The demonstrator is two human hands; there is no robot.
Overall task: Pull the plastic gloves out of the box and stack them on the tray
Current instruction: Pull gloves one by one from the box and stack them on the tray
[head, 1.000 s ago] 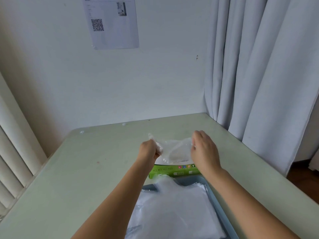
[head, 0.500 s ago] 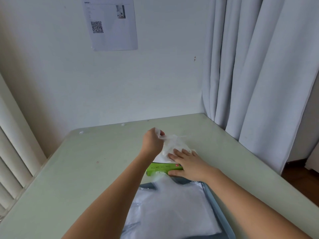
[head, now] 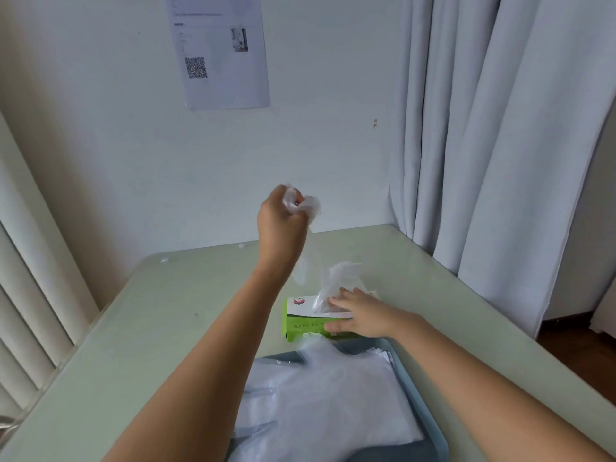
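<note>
Head camera view: the person's left hand (head: pixel 281 221) is raised high over the far half of the pale green desk (head: pixel 173 315). Its grip is pressed together in a fist, pinching a see-through plastic glove (head: pixel 305 208). The glove is bunched at the fist and trails down, thin and blurry, toward the box.

A green and white glove box (head: pixel 301 320) sits on the desk near the middle, just past the far edge of the tray. The right hand (head: pixel 361 315) lies on top of the box with its grip spread flat, fingers (head: pixel 343 296) on the lid and the thumb on the front side, pressing the box down. Another glove (head: pixel 335 281) pokes up out of the slot in the top of the box, right beside those fingers.

A blue-grey tray (head: pixel 416 391) sits at the near edge of the desk, touching or almost touching the box. A stack of clear gloves (head: pixel 330 398) lies flat in it and covers most of it.

A paper sheet (head: pixel 220 51) with a square code hangs on the wall behind the desk. Light curtains (head: pixel 493 128) hang by the far right corner of the desk.
</note>
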